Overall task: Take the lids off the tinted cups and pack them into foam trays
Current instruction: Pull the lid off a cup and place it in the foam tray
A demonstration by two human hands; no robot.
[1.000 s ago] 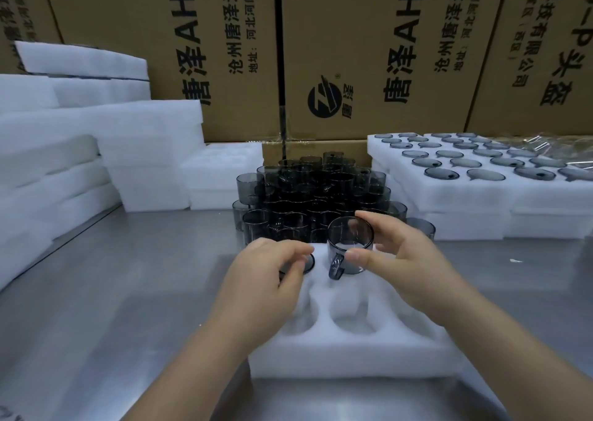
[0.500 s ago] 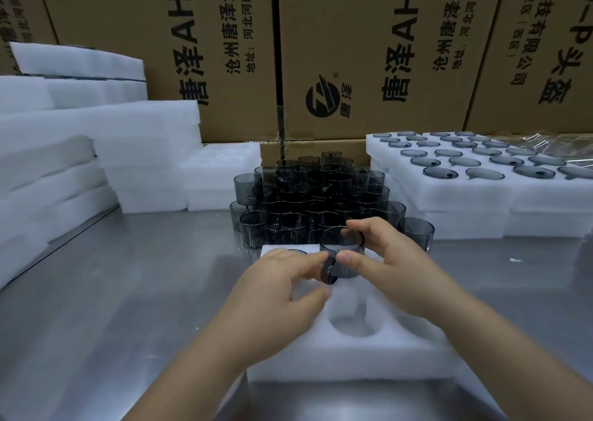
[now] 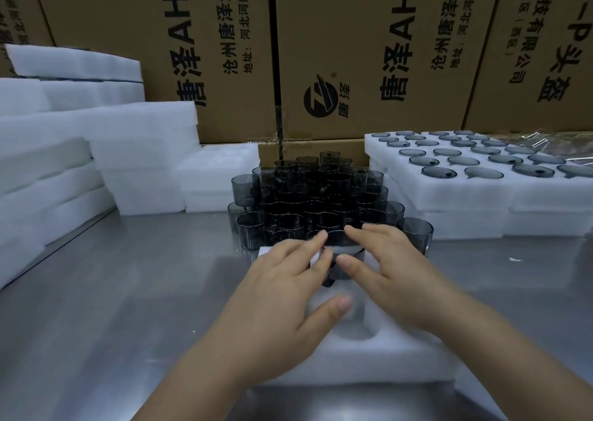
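- The left hand [image 3: 282, 295] and right hand [image 3: 394, 279] hide most of the smoke-grey transparent plastic cup [image 3: 337, 274]. Only its rim and handle show, in a far pocket of the white foam tray [image 3: 385, 366].
- Left grip spread flat; right grip spread, thumb touching the rim.

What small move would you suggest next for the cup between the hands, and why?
Probably press the cup down: it seems to stand proud of its tray pocket, and the left hand and right hand lie open beside it, fingers straight.
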